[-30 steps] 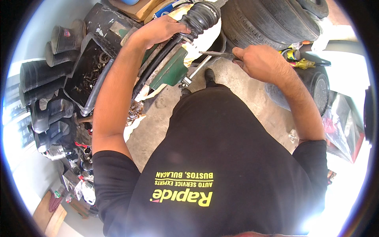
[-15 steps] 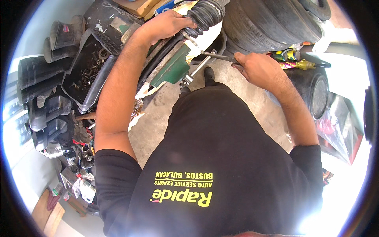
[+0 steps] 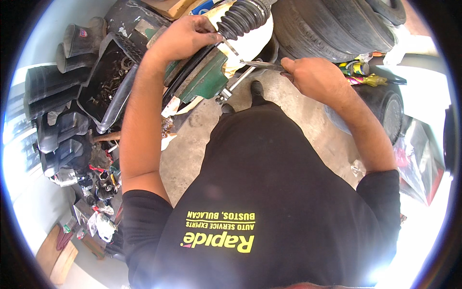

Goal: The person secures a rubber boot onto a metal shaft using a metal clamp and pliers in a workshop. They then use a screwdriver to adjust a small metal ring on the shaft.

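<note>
My left hand point(image 3: 185, 36) is wrapped around the narrow end of the ribbed black rubber boot point(image 3: 243, 18), fingers curled over it right where it meets the vise. The boot itself sits up top in the green bench vise point(image 3: 204, 77), tilted up and to the right, with some whitish cloth or plastic point(image 3: 250, 43) bunched under it.

My right hand point(image 3: 313, 77) is clenched on the handle of a slim metal tool point(image 3: 260, 65), looks like a screwdriver or pick, can't tell which from here. The tip points left at the base of the boot, just beside my left thumb, right about where a thin metal band point(image 3: 231, 48) sticks out.

Around it all: a stack of worn tyres point(image 3: 332, 29) just behind my right hand, another tyre point(image 3: 380, 108) lying flat under my right forearm with some yellow and red bits point(image 3: 361, 74) on top of it. On my left there's a dark tray point(image 3: 103, 84) full of greasy small parts, a pair of black rubber boots point(image 3: 79, 45) beyond it, and a pile of black plastic pieces point(image 3: 57, 139) along the wall. Bare concrete floor point(image 3: 192, 144) under me, one shoe point(image 3: 256, 91) poking out below the vise.
</note>
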The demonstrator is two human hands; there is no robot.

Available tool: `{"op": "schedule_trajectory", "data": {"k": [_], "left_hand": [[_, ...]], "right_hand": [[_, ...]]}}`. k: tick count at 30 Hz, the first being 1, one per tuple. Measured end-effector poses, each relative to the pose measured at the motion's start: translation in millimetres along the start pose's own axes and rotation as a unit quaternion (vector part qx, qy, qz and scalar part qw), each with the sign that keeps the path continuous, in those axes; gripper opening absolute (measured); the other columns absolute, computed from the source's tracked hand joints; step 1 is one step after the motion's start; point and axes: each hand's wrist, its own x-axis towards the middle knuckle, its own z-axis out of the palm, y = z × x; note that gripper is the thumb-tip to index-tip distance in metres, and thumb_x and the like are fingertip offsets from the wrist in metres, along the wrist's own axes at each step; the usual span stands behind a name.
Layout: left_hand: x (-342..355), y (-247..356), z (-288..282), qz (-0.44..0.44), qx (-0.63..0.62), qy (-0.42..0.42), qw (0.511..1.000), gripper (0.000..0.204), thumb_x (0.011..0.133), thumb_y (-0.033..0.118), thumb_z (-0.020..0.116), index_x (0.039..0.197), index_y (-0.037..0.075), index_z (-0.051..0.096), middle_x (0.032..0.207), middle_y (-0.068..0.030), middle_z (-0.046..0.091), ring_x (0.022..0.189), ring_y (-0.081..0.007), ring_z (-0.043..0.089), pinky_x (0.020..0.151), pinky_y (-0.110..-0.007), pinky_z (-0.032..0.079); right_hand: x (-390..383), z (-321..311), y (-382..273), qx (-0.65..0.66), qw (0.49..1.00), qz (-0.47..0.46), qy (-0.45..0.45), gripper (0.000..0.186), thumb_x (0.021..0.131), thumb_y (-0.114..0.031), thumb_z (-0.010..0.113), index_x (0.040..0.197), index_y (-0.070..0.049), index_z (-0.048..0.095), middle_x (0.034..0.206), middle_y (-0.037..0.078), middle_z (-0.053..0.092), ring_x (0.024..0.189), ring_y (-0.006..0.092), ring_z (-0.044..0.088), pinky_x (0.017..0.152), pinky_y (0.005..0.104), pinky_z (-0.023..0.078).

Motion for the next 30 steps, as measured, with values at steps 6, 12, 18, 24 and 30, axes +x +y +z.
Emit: {"op": "schedule_trajectory", "data": {"k": [6, 12, 18, 24, 30], "left_hand": [[-3, 4, 24, 0.018, 0.008, 0.097, 0.995, 0.017, 0.090, 0.011, 0.080, 0.096, -0.001, 0.069, 0.090, -0.0045, 0.075, 0.085, -0.0101, 0.068, 0.078, -0.028, 0.054], [-5, 7, 28, 0.030, 0.059, 0.119, 0.991, 0.017, 0.090, 0.010, 0.081, 0.095, 0.000, 0.069, 0.088, -0.0038, 0.074, 0.083, -0.0098, 0.066, 0.077, -0.028, 0.053], [-9, 9, 28, 0.017, 0.004, 0.110, 0.994, 0.016, 0.091, 0.010, 0.080, 0.095, 0.000, 0.068, 0.088, -0.0035, 0.073, 0.084, -0.0102, 0.065, 0.079, -0.028, 0.053], [-6, 9, 28, 0.006, -0.075, 0.086, 0.993, 0.014, 0.092, 0.008, 0.078, 0.093, 0.000, 0.066, 0.090, -0.0025, 0.072, 0.086, -0.0093, 0.064, 0.081, -0.028, 0.052], [-7, 5, 28, 0.026, -0.084, 0.087, 0.992, 0.013, 0.092, 0.005, 0.078, 0.093, 0.001, 0.065, 0.089, -0.0013, 0.070, 0.087, -0.0086, 0.064, 0.082, -0.027, 0.052]], "right_hand": [[7, -11, 2, -0.041, 0.998, -0.047, 0.002, 0.017, 0.102, -0.018, 0.059, 0.112, -0.005, 0.063, 0.082, 0.018, 0.073, 0.085, 0.0406, 0.074, 0.072, 0.0532, 0.059], [-9, 6, -18, -0.107, 0.947, -0.195, -0.232, 0.024, 0.109, -0.026, 0.052, 0.118, -0.009, 0.068, 0.084, 0.013, 0.074, 0.086, 0.0310, 0.079, 0.071, 0.0464, 0.064], [8, 24, 52, 0.014, 0.993, -0.093, 0.068, 0.020, 0.105, -0.023, 0.060, 0.119, -0.009, 0.059, 0.094, 0.015, 0.074, 0.093, 0.0370, 0.075, 0.078, 0.0492, 0.060], [49, 22, 69, 0.016, 0.989, -0.135, 0.054, 0.025, 0.100, -0.012, 0.061, 0.124, -0.005, 0.057, 0.096, 0.017, 0.072, 0.097, 0.0403, 0.071, 0.080, 0.0504, 0.056], [81, 15, 74, -0.064, 0.979, -0.174, 0.086, 0.030, 0.097, -0.005, 0.060, 0.127, -0.005, 0.057, 0.101, 0.016, 0.071, 0.101, 0.0364, 0.072, 0.085, 0.0474, 0.057]]}}
